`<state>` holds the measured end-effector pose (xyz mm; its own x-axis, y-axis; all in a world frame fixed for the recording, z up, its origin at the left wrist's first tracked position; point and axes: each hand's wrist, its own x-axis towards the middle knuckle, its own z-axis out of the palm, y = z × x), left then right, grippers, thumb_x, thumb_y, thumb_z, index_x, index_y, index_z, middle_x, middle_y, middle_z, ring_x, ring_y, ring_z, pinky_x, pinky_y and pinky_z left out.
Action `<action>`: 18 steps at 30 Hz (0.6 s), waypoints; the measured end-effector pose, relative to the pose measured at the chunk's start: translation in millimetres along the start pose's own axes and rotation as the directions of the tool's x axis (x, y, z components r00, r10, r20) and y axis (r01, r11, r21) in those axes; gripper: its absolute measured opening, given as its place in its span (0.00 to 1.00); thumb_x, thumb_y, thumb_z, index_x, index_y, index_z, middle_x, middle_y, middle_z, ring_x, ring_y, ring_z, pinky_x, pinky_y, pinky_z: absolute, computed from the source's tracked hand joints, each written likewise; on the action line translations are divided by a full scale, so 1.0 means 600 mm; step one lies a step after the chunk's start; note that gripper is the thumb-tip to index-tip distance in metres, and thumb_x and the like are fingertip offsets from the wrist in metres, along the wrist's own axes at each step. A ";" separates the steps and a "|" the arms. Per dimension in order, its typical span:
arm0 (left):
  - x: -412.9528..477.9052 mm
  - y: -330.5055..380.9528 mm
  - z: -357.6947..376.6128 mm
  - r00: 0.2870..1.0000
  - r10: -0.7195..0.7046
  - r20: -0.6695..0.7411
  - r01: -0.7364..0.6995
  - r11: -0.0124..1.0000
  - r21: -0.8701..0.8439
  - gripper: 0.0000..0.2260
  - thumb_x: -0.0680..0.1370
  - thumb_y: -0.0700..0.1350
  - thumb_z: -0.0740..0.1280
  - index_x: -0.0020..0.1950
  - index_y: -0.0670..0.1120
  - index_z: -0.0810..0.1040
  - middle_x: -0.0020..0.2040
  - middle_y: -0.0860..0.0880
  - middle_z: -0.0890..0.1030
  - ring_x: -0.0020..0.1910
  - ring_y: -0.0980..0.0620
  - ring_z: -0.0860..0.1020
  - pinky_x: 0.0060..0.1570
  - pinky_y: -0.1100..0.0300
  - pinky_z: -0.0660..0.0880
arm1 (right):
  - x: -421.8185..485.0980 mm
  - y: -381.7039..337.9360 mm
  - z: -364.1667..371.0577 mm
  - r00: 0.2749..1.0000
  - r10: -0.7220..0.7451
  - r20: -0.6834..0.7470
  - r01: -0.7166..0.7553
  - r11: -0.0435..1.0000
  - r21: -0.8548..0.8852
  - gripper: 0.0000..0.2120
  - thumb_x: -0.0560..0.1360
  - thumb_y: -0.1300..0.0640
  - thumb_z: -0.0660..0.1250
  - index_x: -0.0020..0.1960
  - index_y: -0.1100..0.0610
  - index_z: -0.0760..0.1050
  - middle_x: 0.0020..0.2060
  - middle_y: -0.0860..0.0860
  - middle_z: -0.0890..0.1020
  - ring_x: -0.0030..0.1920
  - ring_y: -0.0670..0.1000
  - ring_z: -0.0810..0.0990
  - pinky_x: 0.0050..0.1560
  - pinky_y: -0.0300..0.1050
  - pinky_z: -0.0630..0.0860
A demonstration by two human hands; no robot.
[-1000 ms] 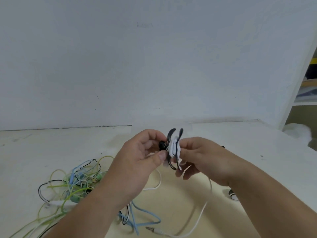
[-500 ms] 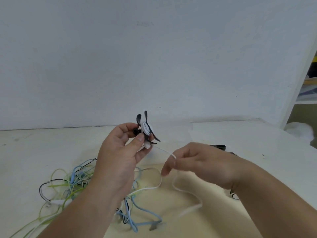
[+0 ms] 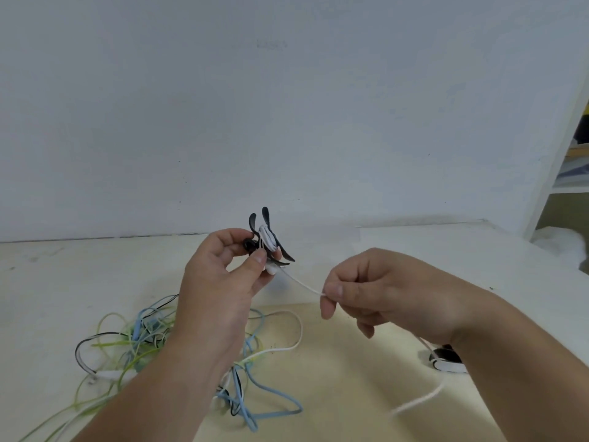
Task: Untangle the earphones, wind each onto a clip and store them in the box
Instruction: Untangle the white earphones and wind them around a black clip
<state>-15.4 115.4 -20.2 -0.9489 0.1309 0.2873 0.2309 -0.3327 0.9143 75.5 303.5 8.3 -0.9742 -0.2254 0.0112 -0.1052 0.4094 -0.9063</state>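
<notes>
My left hand (image 3: 220, 285) pinches a black winder clip (image 3: 267, 237) held up above the table, with white earphone cable wound round its middle. A taut stretch of that white cable (image 3: 301, 283) runs down-right to my right hand (image 3: 382, 295), which pinches it between thumb and forefinger. The cable's loose tail (image 3: 417, 401) trails on the table under my right forearm. A tangle of green, blue, black and white earphones (image 3: 143, 339) lies on the table below my left arm. No box is in view.
A second black-and-white wound clip (image 3: 446, 362) lies on the table beneath my right wrist. A white wall stands close behind the table (image 3: 350, 362). A white shelf unit (image 3: 561, 173) stands at the right edge.
My hands have parted: the left lifted the clip up and left, while the right slid down the white cable and pulled it taut to the right.
</notes>
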 end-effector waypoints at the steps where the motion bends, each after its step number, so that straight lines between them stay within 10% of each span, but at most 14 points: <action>1: 0.000 -0.001 0.000 1.000 -0.016 0.010 0.016 1.000 -0.011 0.07 0.78 0.31 0.66 0.53 0.41 0.76 0.47 0.41 0.83 0.39 0.50 0.82 0.47 0.54 0.81 | -0.002 -0.002 -0.001 1.000 -0.017 0.014 0.017 1.000 0.006 0.13 0.79 0.51 0.63 0.44 0.55 0.83 0.27 0.47 0.65 0.28 0.47 0.63 0.39 0.45 0.73; 12: 0.007 -0.001 -0.006 0.985 -0.165 0.045 0.170 0.969 -0.180 0.06 0.79 0.31 0.63 0.50 0.41 0.76 0.41 0.44 0.84 0.42 0.45 0.80 0.48 0.52 0.82 | -0.012 -0.007 -0.015 0.998 -0.034 -0.045 0.033 0.999 -0.012 0.19 0.79 0.46 0.61 0.36 0.56 0.79 0.26 0.46 0.63 0.29 0.49 0.61 0.36 0.43 0.70; 18: -0.002 -0.013 -0.006 0.999 0.033 0.042 -0.043 0.960 0.278 0.08 0.78 0.34 0.69 0.50 0.46 0.78 0.47 0.44 0.83 0.42 0.45 0.85 0.49 0.50 0.82 | -0.011 -0.016 0.002 0.995 -0.079 0.054 0.080 0.997 -0.011 0.18 0.78 0.47 0.63 0.36 0.56 0.81 0.26 0.51 0.62 0.29 0.49 0.62 0.35 0.41 0.69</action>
<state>-16.7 114.7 -28.5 -0.9309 0.1589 0.3289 0.3225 -0.0650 0.9443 83.1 300.1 16.7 -0.9505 -0.3049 0.0601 -0.1850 0.3996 -0.8978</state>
